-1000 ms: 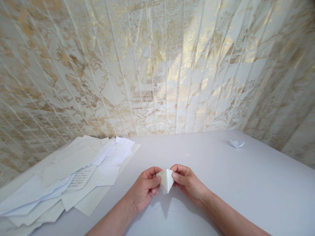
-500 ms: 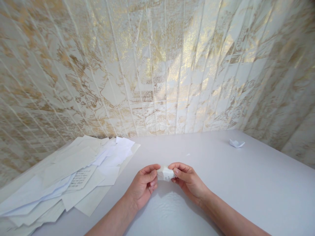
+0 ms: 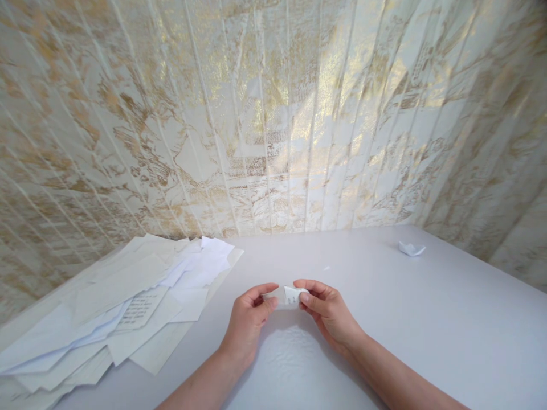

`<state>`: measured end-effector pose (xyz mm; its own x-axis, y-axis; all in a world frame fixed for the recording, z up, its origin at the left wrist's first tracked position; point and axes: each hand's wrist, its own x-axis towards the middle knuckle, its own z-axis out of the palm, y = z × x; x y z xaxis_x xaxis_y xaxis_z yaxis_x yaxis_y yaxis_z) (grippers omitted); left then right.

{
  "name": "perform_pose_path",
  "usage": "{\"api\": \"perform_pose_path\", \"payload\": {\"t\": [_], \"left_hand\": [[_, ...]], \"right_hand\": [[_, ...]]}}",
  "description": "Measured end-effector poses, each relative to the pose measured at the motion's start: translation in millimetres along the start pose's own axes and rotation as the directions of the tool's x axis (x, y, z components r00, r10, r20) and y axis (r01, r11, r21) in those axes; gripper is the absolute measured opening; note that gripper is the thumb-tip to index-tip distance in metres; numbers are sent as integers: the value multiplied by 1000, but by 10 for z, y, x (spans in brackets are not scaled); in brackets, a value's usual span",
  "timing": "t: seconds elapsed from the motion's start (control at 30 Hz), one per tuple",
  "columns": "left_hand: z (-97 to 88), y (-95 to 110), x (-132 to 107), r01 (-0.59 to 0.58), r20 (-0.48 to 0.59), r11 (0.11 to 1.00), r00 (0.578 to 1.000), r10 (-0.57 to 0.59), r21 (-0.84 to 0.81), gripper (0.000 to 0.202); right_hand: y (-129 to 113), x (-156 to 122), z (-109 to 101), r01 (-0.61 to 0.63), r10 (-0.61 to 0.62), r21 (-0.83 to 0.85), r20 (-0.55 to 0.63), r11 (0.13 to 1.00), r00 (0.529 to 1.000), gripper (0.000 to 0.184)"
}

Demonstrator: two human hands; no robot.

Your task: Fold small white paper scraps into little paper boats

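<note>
- Left hand (image 3: 252,319) and right hand (image 3: 331,313) grasp one small white folded-paper piece (image 3: 290,297) between them.
- Flat off-white paper sheets (image 3: 128,279) lie piled at left.
- Held piece: already creased; whether folding remains, unclear.
- White boat-shaped paper (image 3: 411,249) sits far right.

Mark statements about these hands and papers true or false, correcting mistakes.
1. The left hand and right hand both grip a small, folded white paper piece. True.
2. A loose pile of white and off-white paper sheets lies left of the hands. True.
3. A white, boat-like folded paper tops that pile. False: the white, boat-like folded paper rests on the smooth, pale table, farther right.
4. Dark writing shows on one sheet in that pile. True.
5. The right hand lies open and flat. False: it pinches the paper piece.
</note>
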<state>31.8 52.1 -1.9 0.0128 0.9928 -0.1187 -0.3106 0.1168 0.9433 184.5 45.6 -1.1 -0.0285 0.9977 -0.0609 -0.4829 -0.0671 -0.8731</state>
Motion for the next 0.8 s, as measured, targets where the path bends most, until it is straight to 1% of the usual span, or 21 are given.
{"api": "perform_pose_path", "payload": {"t": [0.13,0.27,0.37,0.5,0.67,0.8], "left_hand": [[17,5,-24,-31,-31,999,999,32,43,26],[15,15,-17,-24,-20,1000,1000,24,11,27],[12,16,4,-5,8,998,1000,5,-55,27],[12,10,22,46,49,982,998,-37,-184,24],[5,11,25,136,82,929,990,-114,-344,21],[-8,7,32,199,91,886,980,-177,-418,12]], "right_hand": [[16,3,3,7,-8,-10,-30,1000,1000,27],[27,8,-9,-15,16,13,-33,1000,999,26],[28,11,-17,-45,46,52,-17,998,999,25],[27,23,-20,-83,84,129,0,988,996,24],[28,37,-14,-124,127,198,-1,972,992,23],[25,33,-8,-142,147,237,-2,961,989,22]]}}
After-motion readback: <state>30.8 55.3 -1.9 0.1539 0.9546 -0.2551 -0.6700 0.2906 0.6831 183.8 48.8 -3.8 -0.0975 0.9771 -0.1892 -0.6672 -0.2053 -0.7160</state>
